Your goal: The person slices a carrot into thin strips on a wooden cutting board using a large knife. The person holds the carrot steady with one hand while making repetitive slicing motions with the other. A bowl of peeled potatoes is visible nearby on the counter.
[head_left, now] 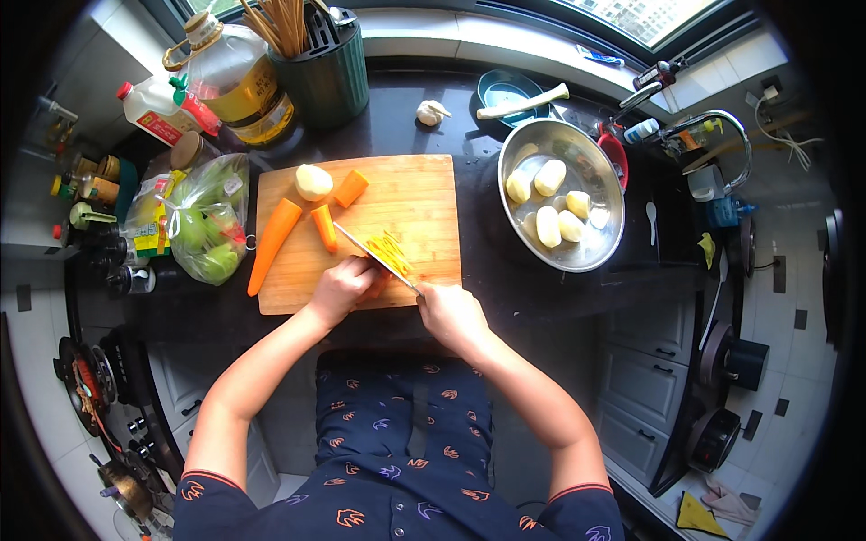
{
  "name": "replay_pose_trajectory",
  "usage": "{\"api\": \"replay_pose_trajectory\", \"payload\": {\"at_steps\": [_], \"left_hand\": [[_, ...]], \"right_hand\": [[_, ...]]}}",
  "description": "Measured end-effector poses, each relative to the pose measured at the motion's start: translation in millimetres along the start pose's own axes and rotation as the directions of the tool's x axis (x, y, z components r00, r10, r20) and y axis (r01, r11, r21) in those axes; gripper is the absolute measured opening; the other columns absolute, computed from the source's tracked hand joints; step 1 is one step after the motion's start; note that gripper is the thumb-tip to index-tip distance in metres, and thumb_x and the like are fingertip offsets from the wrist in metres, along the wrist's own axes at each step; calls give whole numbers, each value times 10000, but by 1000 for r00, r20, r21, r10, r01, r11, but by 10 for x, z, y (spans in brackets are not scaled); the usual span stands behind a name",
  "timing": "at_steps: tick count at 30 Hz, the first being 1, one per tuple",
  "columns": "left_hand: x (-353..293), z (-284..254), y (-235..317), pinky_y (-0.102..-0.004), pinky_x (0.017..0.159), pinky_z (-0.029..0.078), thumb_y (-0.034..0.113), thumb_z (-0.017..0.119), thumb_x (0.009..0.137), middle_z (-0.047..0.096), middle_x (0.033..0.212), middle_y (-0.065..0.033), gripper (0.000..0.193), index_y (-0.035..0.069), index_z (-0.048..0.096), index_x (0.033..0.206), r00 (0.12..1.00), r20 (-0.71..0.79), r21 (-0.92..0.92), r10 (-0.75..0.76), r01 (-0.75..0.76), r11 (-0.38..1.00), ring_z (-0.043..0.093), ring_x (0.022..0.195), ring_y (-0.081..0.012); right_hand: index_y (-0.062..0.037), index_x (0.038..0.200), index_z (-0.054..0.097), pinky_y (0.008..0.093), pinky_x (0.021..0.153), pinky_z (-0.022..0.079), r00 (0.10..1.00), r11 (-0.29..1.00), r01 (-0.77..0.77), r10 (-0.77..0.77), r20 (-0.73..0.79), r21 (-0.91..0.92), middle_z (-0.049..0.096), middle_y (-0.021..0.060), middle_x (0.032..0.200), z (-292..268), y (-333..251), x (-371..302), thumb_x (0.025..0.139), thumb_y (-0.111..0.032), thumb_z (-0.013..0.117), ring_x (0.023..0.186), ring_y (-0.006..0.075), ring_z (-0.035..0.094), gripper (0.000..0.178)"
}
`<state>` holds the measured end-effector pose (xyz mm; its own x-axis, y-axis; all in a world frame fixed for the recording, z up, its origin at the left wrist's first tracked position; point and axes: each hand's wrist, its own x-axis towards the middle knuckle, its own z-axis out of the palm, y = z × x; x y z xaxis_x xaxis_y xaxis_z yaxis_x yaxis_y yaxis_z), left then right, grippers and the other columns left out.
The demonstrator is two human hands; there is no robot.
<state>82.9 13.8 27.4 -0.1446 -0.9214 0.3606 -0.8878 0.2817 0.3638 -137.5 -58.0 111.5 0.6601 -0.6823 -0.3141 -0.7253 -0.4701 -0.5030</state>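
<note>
My right hand [451,316] grips the handle of a kitchen knife [383,256], its blade slanting across the wooden cutting board [424,194]. Beside the blade, my left hand [345,284] is closed with curled fingers on a piece of carrot, mostly hidden under them. Thin carrot strips [388,251] lie along the blade's right side. Beyond the hands are a cut carrot chunk [325,228], another carrot chunk [351,187] and a peeled potato [314,182]. A long peeled carrot [274,246] rests at the board's left edge.
Right of the board stands a metal bowl [606,239] with several peeled potatoes. Behind it are a garlic bulb [432,113] and a teal bowl [492,86]. A bag of green vegetables [209,221], an oil jug [239,81] and a chopstick holder [329,77] stand left. A faucet [741,144] is far right.
</note>
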Motion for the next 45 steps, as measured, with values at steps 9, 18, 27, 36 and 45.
{"api": "replay_pose_trajectory", "payload": {"at_steps": [9, 18, 27, 36, 45], "left_hand": [[46, -12, 3, -317, 630, 576, 158, 727, 849, 677, 877, -29, 75, 97, 686, 863, 996, -69, 26, 55, -53, 998, 677, 810, -195], [16, -33, -23, -327, 633, 573, 126, 749, 708, 637, 851, -32, 159, 132, 667, 845, 999, 0, 9, 40, -40, 999, 663, 799, -213], [-11, -37, -8, -350, 691, 587, 108, 733, 725, 673, 919, -52, 207, 105, 697, 929, 999, 42, 28, 19, -20, 999, 678, 858, -243], [-19, 43, -31, -343, 687, 588, 110, 761, 725, 691, 922, -45, 238, 110, 724, 960, 999, -18, 7, 31, -31, 999, 686, 847, -232], [13, -13, -41, -314, 615, 570, 182, 770, 757, 638, 842, -15, 139, 135, 673, 845, 997, -6, 53, 73, -73, 996, 657, 758, -198]], "right_hand": [[-30, 923, 687, 524, 683, 580, 1000, 1000, -4, 4, 3, 0, 698, 238, 771, -14, 25, -42, 938, -133, 537, 742, 420, 711, 183], [-30, 988, 690, 523, 747, 570, 997, 998, -69, 69, 37, -8, 699, 251, 834, 139, 21, 72, 944, -155, 574, 812, 427, 699, 176], [-31, 978, 705, 516, 736, 581, 1000, 1000, 8, -8, -4, 27, 711, 237, 827, 35, 51, 37, 945, -160, 559, 797, 409, 715, 197], [-24, 932, 700, 521, 696, 581, 1000, 1000, 6, -6, 6, 26, 697, 242, 770, -69, 41, -58, 942, -148, 553, 745, 418, 710, 193], [-29, 969, 699, 518, 753, 574, 998, 998, -57, 58, 25, -32, 706, 245, 835, 238, 49, 122, 942, -160, 565, 804, 418, 706, 189]]}}
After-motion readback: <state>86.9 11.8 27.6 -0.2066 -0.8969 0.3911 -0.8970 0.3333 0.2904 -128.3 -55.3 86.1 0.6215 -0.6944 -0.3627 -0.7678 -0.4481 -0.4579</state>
